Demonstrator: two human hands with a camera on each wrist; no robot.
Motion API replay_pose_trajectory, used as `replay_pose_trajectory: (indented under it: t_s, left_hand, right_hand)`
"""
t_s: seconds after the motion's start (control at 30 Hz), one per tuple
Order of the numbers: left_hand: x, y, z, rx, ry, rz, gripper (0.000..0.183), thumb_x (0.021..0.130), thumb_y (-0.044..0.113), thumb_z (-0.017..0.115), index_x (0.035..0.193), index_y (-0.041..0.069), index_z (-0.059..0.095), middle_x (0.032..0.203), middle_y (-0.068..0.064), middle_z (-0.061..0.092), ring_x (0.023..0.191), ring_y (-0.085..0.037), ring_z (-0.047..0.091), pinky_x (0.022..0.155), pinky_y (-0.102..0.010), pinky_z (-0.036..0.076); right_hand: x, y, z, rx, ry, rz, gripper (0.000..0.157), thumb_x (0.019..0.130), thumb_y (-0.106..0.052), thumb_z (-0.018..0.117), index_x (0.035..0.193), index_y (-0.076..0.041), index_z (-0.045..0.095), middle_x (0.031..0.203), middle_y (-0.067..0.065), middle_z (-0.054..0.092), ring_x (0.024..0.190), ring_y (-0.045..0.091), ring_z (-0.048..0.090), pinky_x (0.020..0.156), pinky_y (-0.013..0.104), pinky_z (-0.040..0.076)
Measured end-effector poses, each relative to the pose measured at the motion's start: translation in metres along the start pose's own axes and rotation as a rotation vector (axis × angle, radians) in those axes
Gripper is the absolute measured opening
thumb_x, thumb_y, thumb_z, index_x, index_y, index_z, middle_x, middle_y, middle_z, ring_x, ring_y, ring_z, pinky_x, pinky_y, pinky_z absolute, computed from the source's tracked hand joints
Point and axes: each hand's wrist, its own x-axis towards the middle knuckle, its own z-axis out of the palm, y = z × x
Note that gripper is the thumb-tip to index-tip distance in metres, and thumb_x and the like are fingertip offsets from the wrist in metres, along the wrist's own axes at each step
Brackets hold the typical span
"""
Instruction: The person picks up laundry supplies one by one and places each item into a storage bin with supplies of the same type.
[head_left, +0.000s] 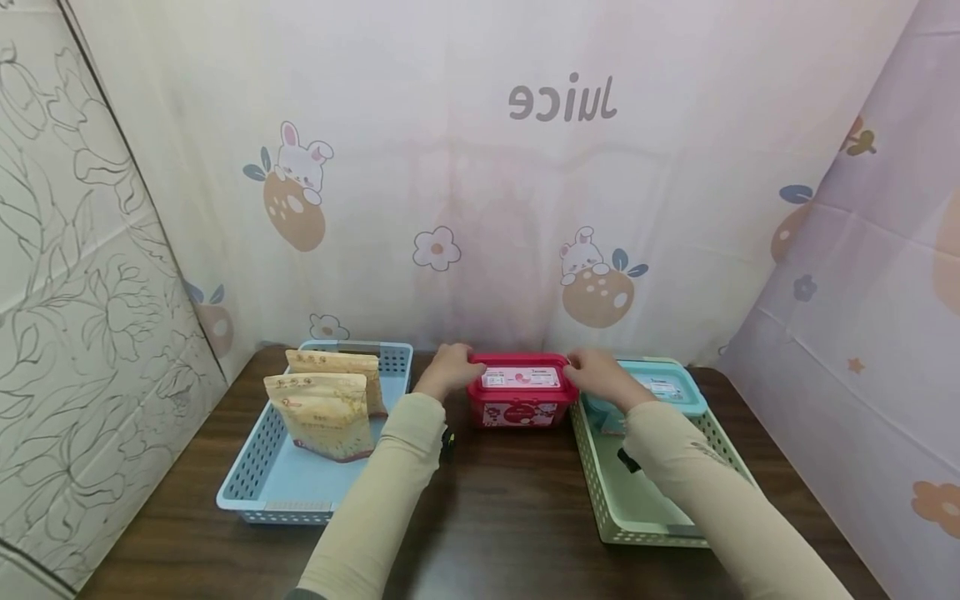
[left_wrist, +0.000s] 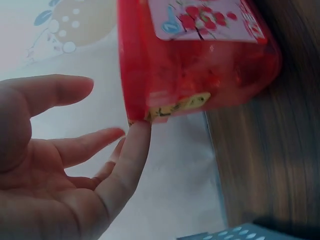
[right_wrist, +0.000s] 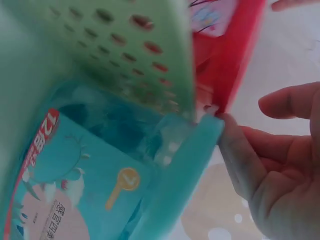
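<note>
A red lidded plastic box [head_left: 522,414] with a white label on top stands on the table between the two baskets. At its left end my left hand [head_left: 450,371] touches the lid's edge with a nearly straight finger [left_wrist: 132,155], its thumb held apart in the left wrist view. My right hand [head_left: 600,375] is at the opposite end. In the right wrist view its fingertips [right_wrist: 230,127] are right where the red lid, the green basket's rim and a teal box's lid come together, and the thumb stands off. A teal lidded box [right_wrist: 75,175] sits in the green basket.
On the left, a light blue basket [head_left: 251,462] holds two upright yellowish pouches [head_left: 322,417]. The green basket [head_left: 592,467] stands close against the red box's right side. A printed curtain [head_left: 480,208] hangs behind the dark wooden table [head_left: 495,517].
</note>
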Motion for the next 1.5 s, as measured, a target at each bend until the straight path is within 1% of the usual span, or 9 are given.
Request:
replay_pose_trajectory:
  t_s: [0.07,0.13,0.3,0.43,0.57,0.77,1.0,1.23,1.5]
  left_hand:
    - [0.000,0.002,0.001,0.026,0.006,-0.005,0.049,0.096,0.024,0.066,0.137,-0.002,0.057,0.132,-0.021,0.053,0.122,-0.035,0.051,0.100,-0.052,0.049]
    - [0.001,0.004,0.003,0.061,0.017,-0.010,0.044,0.095,0.021,0.067,0.131,-0.002,0.061,0.126,-0.019,0.054,0.116,-0.033,0.052,0.098,-0.049,0.051]
    - [0.002,0.007,0.004,0.146,0.040,-0.020,0.034,0.093,0.014,0.070,0.122,-0.002,0.064,0.116,-0.018,0.056,0.108,-0.031,0.056,0.095,-0.046,0.053]
    - [0.005,0.005,0.005,0.171,0.036,-0.019,0.028,0.093,0.011,0.070,0.117,-0.003,0.066,0.107,-0.017,0.063,0.096,-0.028,0.062,0.088,-0.043,0.057]
    - [0.007,0.005,0.004,0.164,0.032,-0.028,0.024,0.093,0.009,0.069,0.114,-0.003,0.067,0.100,-0.016,0.067,0.086,-0.026,0.064,0.082,-0.041,0.059]
    - [0.006,0.009,0.003,0.169,0.037,-0.042,0.027,0.092,0.009,0.072,0.115,-0.003,0.067,0.102,-0.017,0.067,0.088,-0.027,0.064,0.083,-0.042,0.059]
    - [0.005,0.010,0.006,0.212,0.028,-0.047,0.032,0.093,0.012,0.072,0.121,-0.002,0.066,0.107,-0.017,0.066,0.094,-0.028,0.065,0.087,-0.044,0.058]
    - [0.003,0.011,0.005,0.231,0.037,-0.052,0.032,0.092,0.010,0.072,0.122,-0.002,0.065,0.109,-0.017,0.066,0.097,-0.029,0.065,0.089,-0.044,0.057]
    - [0.004,0.010,0.003,0.208,0.019,-0.072,0.031,0.092,0.008,0.072,0.120,-0.002,0.066,0.108,-0.018,0.066,0.094,-0.029,0.065,0.087,-0.044,0.058]
  right_hand:
    - [0.004,0.000,0.001,-0.047,0.011,0.016,0.037,0.099,-0.017,0.054,0.122,0.011,0.062,0.104,0.020,0.067,0.086,0.029,0.059,0.078,0.042,0.055]
    - [0.008,-0.001,0.001,-0.088,0.014,0.030,0.035,0.097,-0.016,0.056,0.117,0.011,0.065,0.099,0.017,0.067,0.079,0.026,0.057,0.072,0.039,0.054]
    - [0.015,-0.007,0.002,-0.175,0.005,0.058,0.032,0.093,-0.015,0.064,0.113,0.010,0.067,0.092,0.016,0.069,0.075,0.025,0.058,0.072,0.039,0.055]
    - [0.018,-0.009,0.003,-0.214,0.003,0.064,0.022,0.090,-0.012,0.070,0.101,0.007,0.069,0.079,0.011,0.066,0.070,0.024,0.058,0.070,0.038,0.056]
    - [0.021,-0.009,0.002,-0.224,-0.001,0.074,0.022,0.088,-0.010,0.073,0.101,0.006,0.067,0.083,0.012,0.066,0.073,0.025,0.060,0.074,0.040,0.058]
    - [0.025,-0.010,0.000,-0.228,-0.015,0.102,0.031,0.087,-0.010,0.075,0.112,0.008,0.065,0.096,0.017,0.068,0.082,0.028,0.063,0.083,0.046,0.058]
    - [0.026,-0.012,0.003,-0.290,-0.026,0.142,0.021,0.088,-0.009,0.072,0.103,0.006,0.067,0.087,0.014,0.066,0.077,0.027,0.060,0.079,0.043,0.057]
    - [0.027,-0.014,0.007,-0.271,-0.022,0.154,0.024,0.088,-0.010,0.074,0.104,0.006,0.066,0.088,0.015,0.066,0.077,0.027,0.060,0.080,0.043,0.058]
    - [0.025,-0.016,0.006,-0.282,-0.029,0.141,0.023,0.088,-0.010,0.073,0.103,0.006,0.066,0.086,0.014,0.066,0.076,0.026,0.060,0.079,0.042,0.057]
